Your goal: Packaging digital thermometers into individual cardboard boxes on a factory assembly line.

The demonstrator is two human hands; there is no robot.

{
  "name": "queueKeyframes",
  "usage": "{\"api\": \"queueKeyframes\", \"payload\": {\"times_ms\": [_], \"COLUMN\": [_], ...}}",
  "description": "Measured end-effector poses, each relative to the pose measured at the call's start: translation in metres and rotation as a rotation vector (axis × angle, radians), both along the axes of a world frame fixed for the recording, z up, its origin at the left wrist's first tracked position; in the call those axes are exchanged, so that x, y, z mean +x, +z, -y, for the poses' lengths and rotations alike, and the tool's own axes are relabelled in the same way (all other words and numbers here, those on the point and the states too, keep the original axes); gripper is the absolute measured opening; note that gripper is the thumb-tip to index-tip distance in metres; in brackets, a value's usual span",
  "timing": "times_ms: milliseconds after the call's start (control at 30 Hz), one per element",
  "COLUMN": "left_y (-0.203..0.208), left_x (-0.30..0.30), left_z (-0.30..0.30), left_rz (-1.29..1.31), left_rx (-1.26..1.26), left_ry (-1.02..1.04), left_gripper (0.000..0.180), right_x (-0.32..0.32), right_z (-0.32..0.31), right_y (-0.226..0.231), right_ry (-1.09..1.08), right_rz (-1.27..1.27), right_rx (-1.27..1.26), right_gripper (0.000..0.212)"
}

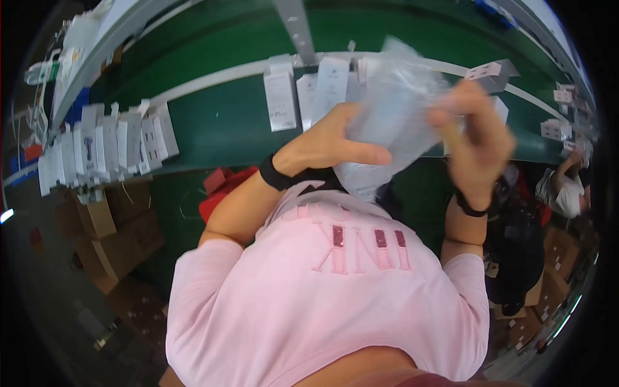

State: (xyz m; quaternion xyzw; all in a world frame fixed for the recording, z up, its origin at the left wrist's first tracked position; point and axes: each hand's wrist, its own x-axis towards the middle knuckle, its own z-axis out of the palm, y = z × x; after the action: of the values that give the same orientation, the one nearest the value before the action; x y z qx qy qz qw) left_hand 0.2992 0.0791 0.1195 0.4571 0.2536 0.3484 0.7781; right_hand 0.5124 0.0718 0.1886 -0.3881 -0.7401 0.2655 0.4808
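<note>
Bag (393,119), clear, over bench (219,122) edge: L hand (329,143) gripping; R hand (478,138) at R side, blurred, grip unclear. Bare bench betw. L & ctr boxes (280,100).

a green bench (219,122) carries slim white boxes (130,140) leaning along its left, pale cartons (280,100) near its middle.
</note>
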Motion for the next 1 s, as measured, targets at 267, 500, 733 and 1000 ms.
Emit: {"api": "queueKeyframes", "payload": {"times_ms": [267, 500, 733, 1000], "left_y": [-0.037, -0.067, -0.259, -0.268], "left_x": [-0.012, -0.068, -0.176, -0.177], "left_z": [0.03, -0.001, -0.119, -0.08], "left_rz": [-0.183, -0.372, -1.254, 0.012], "left_rx": [0.049, 0.132, -0.035, -0.574], "left_ry": [-0.098, -0.267, 0.487, 0.953], "left_gripper": [0.056, 0.047, 0.063, 0.034], "right_x": [-0.013, -0.034, -0.063, -0.069], "right_z": [0.005, -0.008, 0.011, 0.017], "right_y": [-0.076, -0.132, -0.123, -0.145], "right_ry": [0.354, 0.633, 0.044, 0.123], "right_rz": [-0.786, -0.949, -0.24, -0.488], "right_rx": [-0.469, -0.859, -1.189, -1.346], "right_gripper": [0.099, 0.063, 0.037, 0.066]}}
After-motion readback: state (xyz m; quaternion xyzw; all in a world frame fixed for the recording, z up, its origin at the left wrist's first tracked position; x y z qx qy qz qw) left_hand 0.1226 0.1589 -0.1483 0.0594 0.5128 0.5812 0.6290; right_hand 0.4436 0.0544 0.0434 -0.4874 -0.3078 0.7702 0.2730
